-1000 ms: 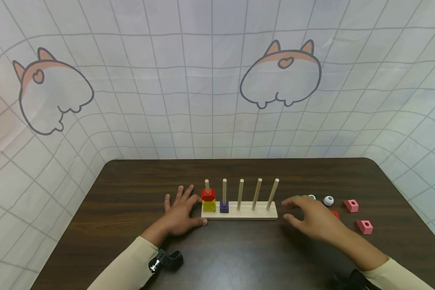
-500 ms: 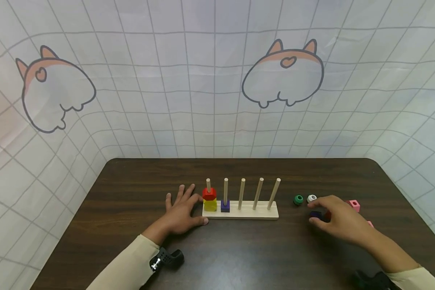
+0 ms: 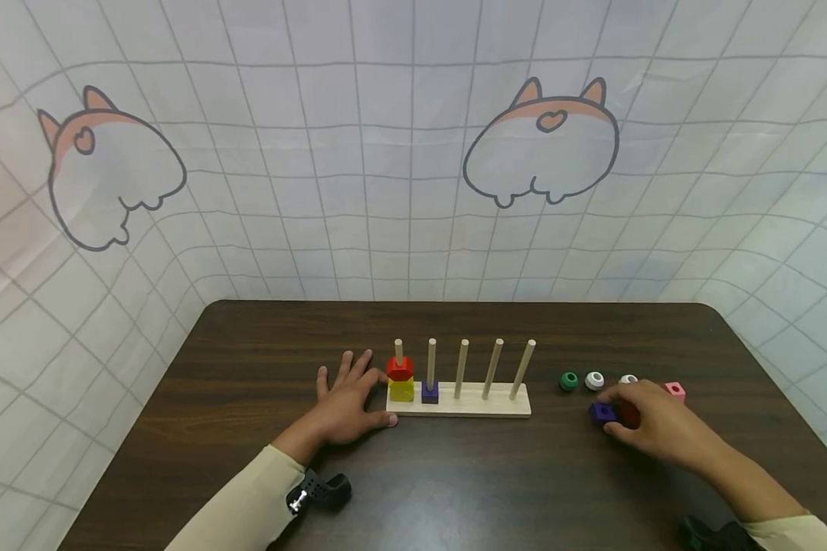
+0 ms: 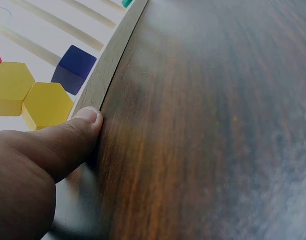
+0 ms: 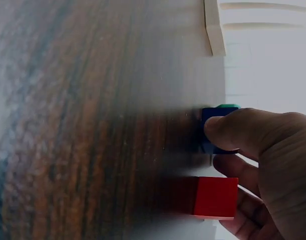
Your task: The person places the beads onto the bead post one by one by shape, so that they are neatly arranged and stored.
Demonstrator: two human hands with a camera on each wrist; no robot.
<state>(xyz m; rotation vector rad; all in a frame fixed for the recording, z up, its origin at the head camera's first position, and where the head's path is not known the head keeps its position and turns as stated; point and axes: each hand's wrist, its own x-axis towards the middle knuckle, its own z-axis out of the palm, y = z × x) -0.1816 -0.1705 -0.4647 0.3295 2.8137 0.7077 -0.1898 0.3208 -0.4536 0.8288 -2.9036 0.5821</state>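
Observation:
A wooden peg board (image 3: 482,410) with several upright pegs lies on the table. Its leftmost peg carries a yellow hexagonal block (image 3: 401,391) with a red block (image 3: 400,369) above it, and a dark blue block (image 3: 429,393) sits on the second peg. My left hand (image 3: 344,409) rests at the board's left end, fingers spread, the thumb touching the front edge. Over on the right, my right hand (image 3: 661,425) pinches another dark blue block (image 3: 603,414) between thumb and index finger, close to the tabletop. A loose red block (image 5: 215,197) stands beside those fingers, partly covered in the head view.
Behind the right hand lie a green bead (image 3: 568,381), a white bead (image 3: 594,380) and a second white bead (image 3: 628,379). A pink block (image 3: 675,391) shows past the knuckles. A patterned white curtain (image 3: 386,191) hangs around the dark wooden table (image 3: 469,482).
My right hand has moved right, away from the board's end, to the dark blue block and taken hold of it. The left hand has stayed at the board.

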